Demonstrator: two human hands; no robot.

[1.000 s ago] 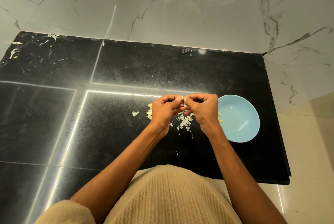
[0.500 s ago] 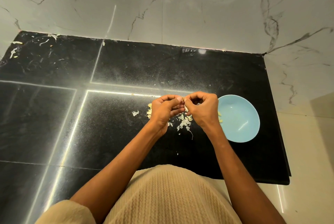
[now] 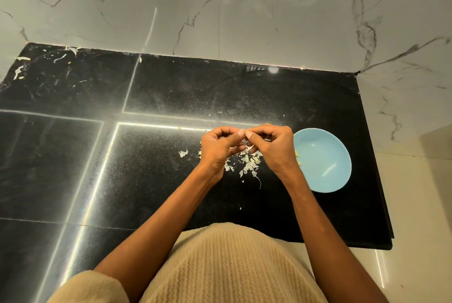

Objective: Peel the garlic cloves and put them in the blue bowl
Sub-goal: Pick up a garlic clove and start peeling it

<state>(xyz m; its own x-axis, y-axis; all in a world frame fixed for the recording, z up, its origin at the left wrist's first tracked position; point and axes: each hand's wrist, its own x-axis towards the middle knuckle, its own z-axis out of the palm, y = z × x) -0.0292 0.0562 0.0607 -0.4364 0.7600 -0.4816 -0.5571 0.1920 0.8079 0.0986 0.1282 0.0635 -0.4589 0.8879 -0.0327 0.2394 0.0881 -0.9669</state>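
My left hand (image 3: 219, 149) and my right hand (image 3: 274, 149) meet thumb to thumb above the black counter, fingers curled. Between the fingertips they pinch a small garlic clove (image 3: 242, 131), mostly hidden by the fingers. Loose white garlic skins (image 3: 247, 164) lie scattered on the counter under and between the hands. The blue bowl (image 3: 325, 168) stands just right of my right hand, with a few pale peeled cloves (image 3: 298, 157) at its left side, partly hidden by the hand.
The black stone counter (image 3: 171, 87) ends at a marble wall behind and at its right edge (image 3: 374, 155). One stray skin (image 3: 183, 153) lies left of the hands. Old scraps (image 3: 22, 67) sit at the far left corner.
Both hands stay at the same spot above the skins. The fingers have shifted slightly on the clove.
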